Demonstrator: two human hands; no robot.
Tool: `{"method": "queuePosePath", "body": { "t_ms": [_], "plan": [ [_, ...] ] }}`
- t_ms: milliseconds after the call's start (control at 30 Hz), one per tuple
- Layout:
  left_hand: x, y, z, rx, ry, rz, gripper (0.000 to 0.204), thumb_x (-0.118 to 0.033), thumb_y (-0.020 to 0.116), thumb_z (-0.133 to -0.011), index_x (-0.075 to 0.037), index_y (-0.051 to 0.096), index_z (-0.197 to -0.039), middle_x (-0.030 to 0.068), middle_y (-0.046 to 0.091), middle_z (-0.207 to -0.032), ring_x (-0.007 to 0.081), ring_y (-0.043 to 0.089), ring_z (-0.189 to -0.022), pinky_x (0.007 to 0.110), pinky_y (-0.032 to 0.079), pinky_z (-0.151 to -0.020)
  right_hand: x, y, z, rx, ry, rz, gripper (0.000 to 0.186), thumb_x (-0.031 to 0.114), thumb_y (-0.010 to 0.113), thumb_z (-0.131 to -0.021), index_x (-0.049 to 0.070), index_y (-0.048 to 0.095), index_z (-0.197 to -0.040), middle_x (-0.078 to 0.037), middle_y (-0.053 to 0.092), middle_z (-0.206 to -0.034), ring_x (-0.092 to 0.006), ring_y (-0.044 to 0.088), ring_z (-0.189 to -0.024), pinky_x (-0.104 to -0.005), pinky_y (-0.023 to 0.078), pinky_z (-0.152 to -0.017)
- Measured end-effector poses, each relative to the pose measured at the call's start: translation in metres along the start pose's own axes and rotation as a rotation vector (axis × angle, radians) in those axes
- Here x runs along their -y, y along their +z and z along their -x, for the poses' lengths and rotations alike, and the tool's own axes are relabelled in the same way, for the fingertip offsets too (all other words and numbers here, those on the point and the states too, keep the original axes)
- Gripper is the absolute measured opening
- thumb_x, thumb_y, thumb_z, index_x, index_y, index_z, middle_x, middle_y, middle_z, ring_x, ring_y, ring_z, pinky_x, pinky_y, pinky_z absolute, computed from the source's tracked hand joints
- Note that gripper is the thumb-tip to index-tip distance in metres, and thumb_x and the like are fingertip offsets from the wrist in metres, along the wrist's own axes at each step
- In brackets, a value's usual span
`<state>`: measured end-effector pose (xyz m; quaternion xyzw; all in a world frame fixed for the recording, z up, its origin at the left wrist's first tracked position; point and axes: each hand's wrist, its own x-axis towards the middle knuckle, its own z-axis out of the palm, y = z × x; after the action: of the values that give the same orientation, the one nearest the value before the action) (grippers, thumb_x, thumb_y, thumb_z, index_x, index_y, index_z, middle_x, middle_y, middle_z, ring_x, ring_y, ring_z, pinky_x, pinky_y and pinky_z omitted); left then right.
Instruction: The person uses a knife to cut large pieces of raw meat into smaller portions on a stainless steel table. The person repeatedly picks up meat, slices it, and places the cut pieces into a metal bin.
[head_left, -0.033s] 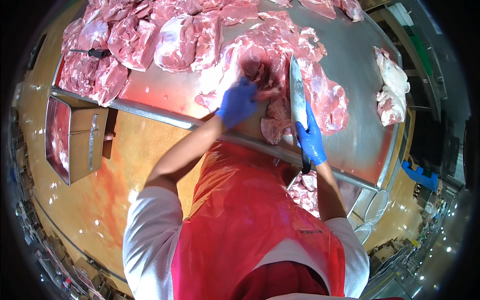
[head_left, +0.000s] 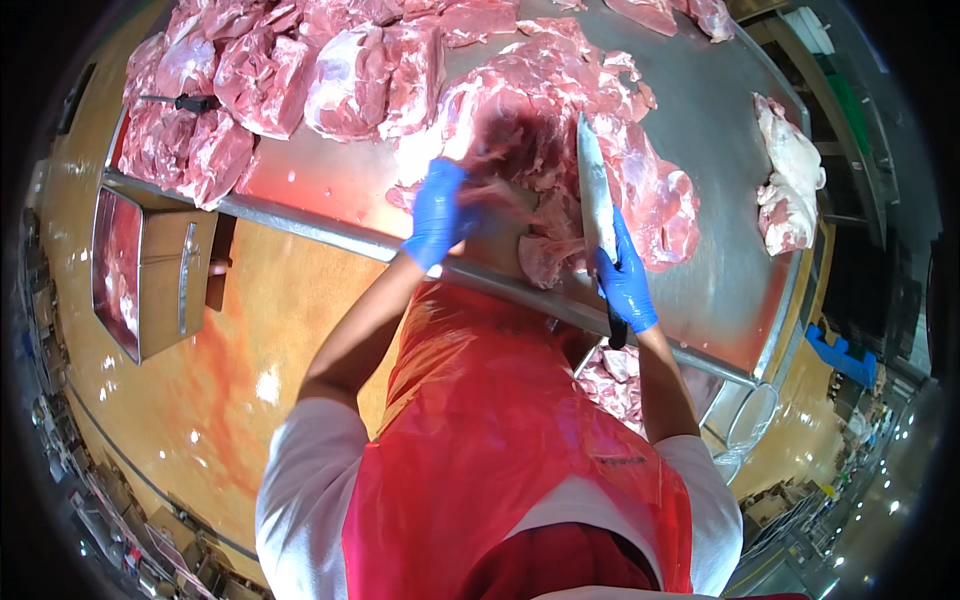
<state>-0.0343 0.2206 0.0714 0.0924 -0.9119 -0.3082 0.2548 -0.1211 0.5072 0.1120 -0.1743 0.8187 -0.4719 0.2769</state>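
Note:
A large spread of cut raw meat lies on the steel table in front of me. My left hand, gloved in blue, is at its near left, fingers curled on a motion-blurred strip of meat. In my gloved right hand is a long knife with a black handle; its blade lies along the meat, tip pointing away from me. Whether the blade touches it is unclear.
Several meat cuts crowd the back left, with a black-handled tool on them. A pale piece lies at right. A steel bin stands left; more meat sits below the front edge. A blue plastic object is at lower right.
My left hand has moved left and slightly toward me, drawing the blurred meat with it. My right hand and knife have shifted only slightly.

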Motion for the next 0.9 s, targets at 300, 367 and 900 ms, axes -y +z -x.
{"method": "queuePosePath", "body": {
  "t_ms": [300, 367, 900],
  "plan": [
    [0.019, 0.001, 0.059, -0.458, -0.829, 0.603, 0.02, 0.003, 0.063, -0.084, -0.007, 0.049, -0.074, 0.0003, 0.052, -0.07, 0.01, 0.052, -0.059, 0.027, 0.044, -0.051, 0.051, 0.108, -0.133, 0.216, -1.006, 0.095, 0.063, 0.009, 0.054, -0.095, 0.011, 0.032, -0.154, -0.029, 0.064, -0.115, -0.0415, 0.067, -0.1, -0.0431, 0.053, -0.086],
    [0.004, 0.0, 0.038, -0.467, -0.49, 0.29, 0.018, 0.002, 0.065, -0.083, -0.005, 0.051, -0.075, 0.001, 0.052, -0.07, 0.0121, 0.053, -0.062, 0.03, 0.044, -0.055, 0.066, 0.134, -0.151, 0.273, -0.94, 0.035, 0.062, 0.007, 0.054, -0.094, 0.009, 0.034, -0.153, -0.029, 0.064, -0.111, -0.0437, 0.066, -0.094, -0.045, 0.053, -0.082],
    [-0.169, 0.033, -0.067, -0.309, -0.083, 0.62, 0.01, -0.011, 0.059, -0.076, -0.009, 0.05, -0.073, 0.0083, 0.05, -0.072, 0.0299, 0.056, -0.065, 0.043, 0.041, -0.054, -0.013, 0.099, -0.081, 0.322, -0.662, 0.285, 0.055, 0.01, 0.054, -0.097, 0.007, 0.038, -0.149, -0.018, 0.065, -0.105, -0.0258, 0.065, -0.088, -0.04, 0.052, -0.079]
  ]
}}
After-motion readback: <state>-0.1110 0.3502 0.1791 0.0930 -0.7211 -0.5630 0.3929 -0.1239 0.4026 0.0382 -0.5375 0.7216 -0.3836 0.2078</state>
